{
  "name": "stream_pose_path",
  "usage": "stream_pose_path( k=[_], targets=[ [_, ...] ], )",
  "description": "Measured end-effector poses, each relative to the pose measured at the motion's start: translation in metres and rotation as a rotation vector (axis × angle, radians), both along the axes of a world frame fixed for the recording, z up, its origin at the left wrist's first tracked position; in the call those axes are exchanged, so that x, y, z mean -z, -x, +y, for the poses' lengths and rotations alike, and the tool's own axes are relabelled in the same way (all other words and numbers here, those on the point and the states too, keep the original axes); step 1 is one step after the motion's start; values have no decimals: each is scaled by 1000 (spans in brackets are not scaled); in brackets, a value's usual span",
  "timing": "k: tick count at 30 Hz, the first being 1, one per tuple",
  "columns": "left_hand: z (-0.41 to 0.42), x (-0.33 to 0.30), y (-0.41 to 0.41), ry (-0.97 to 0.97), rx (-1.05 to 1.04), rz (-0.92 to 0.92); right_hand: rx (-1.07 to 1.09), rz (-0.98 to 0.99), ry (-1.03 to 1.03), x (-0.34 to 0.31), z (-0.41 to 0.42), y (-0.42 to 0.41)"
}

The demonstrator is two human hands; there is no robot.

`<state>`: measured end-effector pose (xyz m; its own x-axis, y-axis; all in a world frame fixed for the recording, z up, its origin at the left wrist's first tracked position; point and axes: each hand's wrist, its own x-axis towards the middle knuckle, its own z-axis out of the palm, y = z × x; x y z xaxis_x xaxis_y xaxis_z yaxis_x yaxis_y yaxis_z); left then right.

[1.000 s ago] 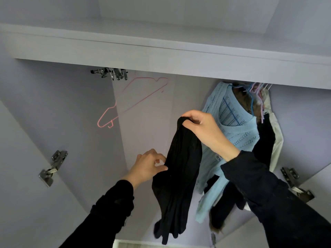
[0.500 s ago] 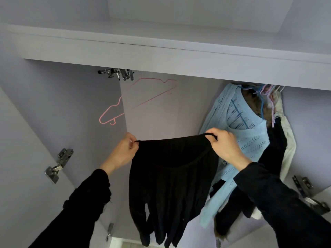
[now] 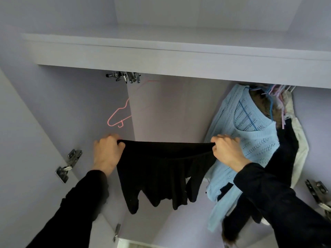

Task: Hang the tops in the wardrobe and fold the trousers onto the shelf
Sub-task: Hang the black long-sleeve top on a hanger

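Observation:
A black garment [image 3: 161, 174] hangs stretched wide in front of the open wardrobe. My left hand [image 3: 106, 153] grips its top edge at the left end and my right hand [image 3: 226, 152] grips the right end. The cloth falls in folds below my hands. An empty pink wire hanger [image 3: 118, 115] hangs at the wardrobe's back left, above my left hand. A light blue knitted top [image 3: 250, 133] hangs on a hanger at the right, just behind my right hand.
A white shelf [image 3: 179, 59] runs across the wardrobe above my hands. More hung clothes, dark and cream [image 3: 297, 144], crowd the right end with several coloured hangers [image 3: 275, 92]. Metal door hinges sit at the left [image 3: 69, 165] and right [image 3: 318, 196].
One second ago the black garment hung bunched from my right hand. My left hand took its other end and both hands pulled it out wide, then apart a little more.

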<state>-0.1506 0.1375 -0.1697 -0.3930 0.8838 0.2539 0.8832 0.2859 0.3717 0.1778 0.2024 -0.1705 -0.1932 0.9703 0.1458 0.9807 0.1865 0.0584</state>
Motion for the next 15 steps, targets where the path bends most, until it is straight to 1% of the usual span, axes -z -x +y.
stream_pose_path(
  k=[1,2,3,4,5,6,7,8,9,10,13,15],
  targets=[
    [-1,-2,3,-26,-32,-49,12,37,7,-1,1,2],
    [-1,-3,6,-49,-64,-130,28,140,19,-2,0,4],
    [-2,-4,8,-68,-98,-258,49,311,50,-5,-1,8],
    [-2,-4,10,-74,-131,-444,78,522,97,-8,-2,14],
    [-3,-5,10,-74,-158,-705,109,731,145,-11,-3,20],
    [-2,-7,11,-69,-183,-1014,144,911,200,-13,-3,28],
    [-4,-9,13,-60,-206,-1289,176,1047,268,-15,-4,36],
    [-5,-10,15,-45,-216,-1477,198,1137,342,-15,-4,42],
    [-7,-12,19,-20,-215,-1569,204,1175,410,-14,-3,50],
    [-8,-13,23,11,-210,-1587,199,1163,454,-11,-3,56],
    [-12,-20,32,32,-194,-1504,105,973,443,-6,-1,76],
    [-12,-27,40,-3,-198,-1394,44,914,479,-5,0,93]
  ],
)
